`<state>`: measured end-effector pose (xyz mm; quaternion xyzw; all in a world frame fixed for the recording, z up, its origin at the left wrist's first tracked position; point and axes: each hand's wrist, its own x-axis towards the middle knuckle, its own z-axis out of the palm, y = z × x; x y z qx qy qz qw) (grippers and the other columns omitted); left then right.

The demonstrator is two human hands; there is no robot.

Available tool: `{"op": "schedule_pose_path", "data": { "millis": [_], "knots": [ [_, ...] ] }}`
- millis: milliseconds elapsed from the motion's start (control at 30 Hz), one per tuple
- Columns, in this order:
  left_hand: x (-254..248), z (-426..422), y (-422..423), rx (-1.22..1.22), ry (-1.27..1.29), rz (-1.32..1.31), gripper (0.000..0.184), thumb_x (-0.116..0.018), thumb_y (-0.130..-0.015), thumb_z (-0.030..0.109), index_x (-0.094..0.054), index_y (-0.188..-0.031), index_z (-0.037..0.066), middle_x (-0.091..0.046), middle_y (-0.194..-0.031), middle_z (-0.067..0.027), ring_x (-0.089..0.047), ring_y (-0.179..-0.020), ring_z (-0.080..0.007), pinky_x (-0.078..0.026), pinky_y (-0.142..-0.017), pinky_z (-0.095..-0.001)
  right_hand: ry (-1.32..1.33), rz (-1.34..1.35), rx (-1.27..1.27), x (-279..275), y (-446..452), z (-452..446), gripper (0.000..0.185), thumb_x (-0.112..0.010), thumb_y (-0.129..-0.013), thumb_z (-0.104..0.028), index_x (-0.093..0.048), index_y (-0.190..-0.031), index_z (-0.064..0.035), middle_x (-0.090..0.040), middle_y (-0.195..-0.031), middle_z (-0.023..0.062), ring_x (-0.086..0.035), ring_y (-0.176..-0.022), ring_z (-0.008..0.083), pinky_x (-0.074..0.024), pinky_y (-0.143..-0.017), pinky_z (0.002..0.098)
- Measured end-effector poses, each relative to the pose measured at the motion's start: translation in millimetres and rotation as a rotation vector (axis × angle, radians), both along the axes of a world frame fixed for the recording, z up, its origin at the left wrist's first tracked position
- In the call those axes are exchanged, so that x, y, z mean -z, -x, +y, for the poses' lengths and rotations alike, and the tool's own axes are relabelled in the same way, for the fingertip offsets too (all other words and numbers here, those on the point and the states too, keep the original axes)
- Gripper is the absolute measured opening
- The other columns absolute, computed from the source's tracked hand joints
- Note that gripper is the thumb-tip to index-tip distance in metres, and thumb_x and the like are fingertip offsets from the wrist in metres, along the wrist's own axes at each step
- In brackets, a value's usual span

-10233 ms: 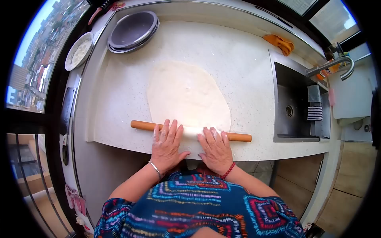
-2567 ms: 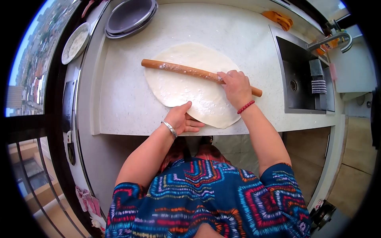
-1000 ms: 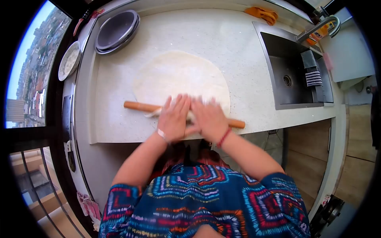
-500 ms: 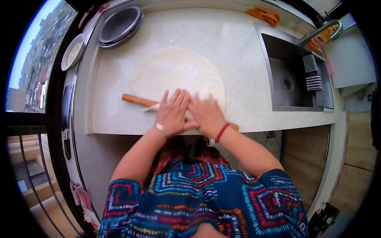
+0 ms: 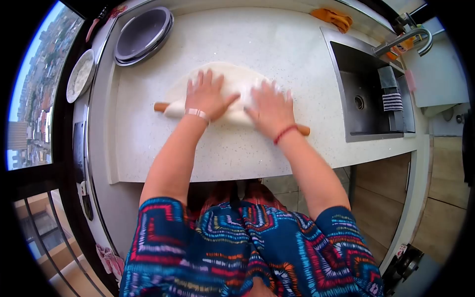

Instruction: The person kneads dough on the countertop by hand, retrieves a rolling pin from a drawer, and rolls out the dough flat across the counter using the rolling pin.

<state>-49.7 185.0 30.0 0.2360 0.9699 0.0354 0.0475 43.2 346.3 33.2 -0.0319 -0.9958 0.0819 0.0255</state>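
Left hand (image 5: 205, 96) palm-down on rolled part of dough sheet (image 5: 230, 74), fingers spread, thumb angled inward. Right hand (image 5: 273, 108) beside it, apart, also palm-down, slightly blurred, fingers spread. Dough on countertop (image 5: 213, 153), near edge wrapped around wooden rolling pin (image 5: 161, 107), far part flat; pin ends protrude both sides. Nested grey bowls (image 5: 143, 32) at far left; steel sink (image 5: 351, 94) at right.

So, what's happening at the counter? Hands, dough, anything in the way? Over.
Left hand and right hand spread open over the dough. Dough's near part wraps the rolling pin, both ends out. Grey bowls, far left, not in the way.
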Motion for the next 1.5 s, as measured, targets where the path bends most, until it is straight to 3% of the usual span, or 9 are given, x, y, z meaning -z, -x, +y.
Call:
{"op": "schedule_pose_path", "data": {
  "millis": [167, 400, 533, 833, 933, 1067, 1233, 1367, 1500],
  "knots": [
    [-9, -87, -132, 0.165, -0.056, -0.021, 0.092, -0.075, -0.064, 0.049, -0.042, -0.138, 0.006, -0.036, -0.144, -0.0211, -0.032, -0.135, -0.0365, -0.021, -0.108, -0.0551, 0.073, -0.091, -0.255, -3, -119, -27, 0.071, -0.070, -0.075, -0.033, -0.041, -0.138, -0.0169, -0.038, -0.144, 0.0100, -0.038, -0.131, 0.0275, -0.0265, -0.107, 0.0502],
    [2, -22, 41, -0.055, -0.003, 0.247, 0.074, -0.056, -0.081, 0.056, -0.044, -0.136, 0.010, -0.034, -0.147, -0.0155, -0.027, -0.139, -0.0295, -0.015, -0.113, -0.0509, -0.127, 0.072, 0.128, -3, 39, 18, 0.051, -0.046, -0.093, -0.044, -0.043, -0.134, -0.0144, -0.041, -0.142, 0.0085, -0.041, -0.128, 0.0276, -0.0242, -0.108, 0.0548],
    [-11, -53, 51, 0.001, -0.171, 0.295, 0.069, -0.063, -0.078, 0.051, -0.048, -0.132, 0.009, -0.042, -0.140, -0.0160, -0.035, -0.133, -0.0288, -0.021, -0.112, -0.0469, -0.077, 0.194, -0.041, -2, 29, 27, 0.059, -0.056, -0.085, -0.050, -0.045, -0.132, -0.0168, -0.048, -0.133, 0.0055, -0.048, -0.118, 0.0246, -0.0274, -0.105, 0.0527],
    [0, -97, 45, 0.143, -0.103, 0.243, 0.040, -0.076, -0.067, 0.039, -0.057, -0.082, 0.007, -0.057, -0.082, -0.0104, -0.054, -0.080, -0.0319, -0.044, -0.071, -0.0407, -0.009, -0.172, -0.116, -6, 67, 55, 0.048, -0.080, -0.064, -0.037, -0.065, -0.099, -0.0084, -0.059, -0.094, 0.0102, -0.054, -0.087, 0.0255, -0.0475, -0.075, 0.0379],
    [12, -128, -34, 0.166, -0.194, 0.332, 0.051, -0.072, -0.070, 0.047, -0.057, -0.095, 0.005, -0.057, -0.088, -0.0117, -0.054, -0.081, -0.0312, -0.042, -0.072, -0.0437, 0.094, 0.191, -0.282, 16, -15, 47, 0.049, -0.076, -0.068, -0.030, -0.060, -0.109, -0.0103, -0.059, -0.097, 0.0089, -0.053, -0.083, 0.0244, -0.0459, -0.076, 0.0394],
    [12, -141, -111, 0.042, -0.110, 0.310, 0.069, -0.056, -0.086, 0.045, -0.041, -0.132, -0.004, -0.046, -0.131, -0.0226, -0.042, -0.125, -0.0375, -0.024, -0.108, -0.0537, 0.073, 0.171, -0.240, 23, -83, 25, 0.073, -0.075, -0.066, -0.026, -0.047, -0.132, -0.0150, -0.045, -0.135, 0.0100, -0.045, -0.123, 0.0261, -0.0282, -0.106, 0.0500],
    [23, -125, 77, -0.112, -0.237, 0.222, 0.037, -0.050, -0.089, 0.038, -0.062, -0.105, 0.007, -0.055, -0.124, -0.0181, -0.051, -0.113, -0.0350, -0.038, -0.098, -0.0466, -0.079, 0.304, -0.098, 18, 92, 48, 0.052, -0.054, -0.087, -0.040, -0.046, -0.134, -0.0169, -0.041, -0.141, 0.0107, -0.041, -0.128, 0.0268, -0.0198, -0.109, 0.0527],
    [-4, -109, 165, -0.457, -0.532, -0.135, 0.043, -0.041, -0.092, 0.041, -0.062, -0.103, 0.006, -0.061, -0.114, -0.0179, -0.054, -0.108, -0.0354, -0.042, -0.090, -0.0476, 0.138, 0.320, 0.103, 15, 198, 79, 0.037, -0.052, -0.089, -0.035, -0.059, -0.118, -0.0132, -0.055, -0.124, 0.0119, -0.051, -0.113, 0.0277, -0.0404, -0.097, 0.0440],
    [2, -100, 121, -0.332, -0.050, 0.010, 0.049, -0.045, -0.090, 0.046, -0.057, -0.110, 0.003, -0.057, -0.118, -0.0196, -0.053, -0.108, -0.0357, -0.039, -0.095, -0.0452, -0.048, 0.064, -0.234, 19, 165, 87, 0.034, -0.053, -0.088, -0.033, -0.060, -0.111, -0.0089, -0.058, -0.110, 0.0137, -0.056, -0.102, 0.0303, -0.0476, -0.085, 0.0408]
  ]
}}
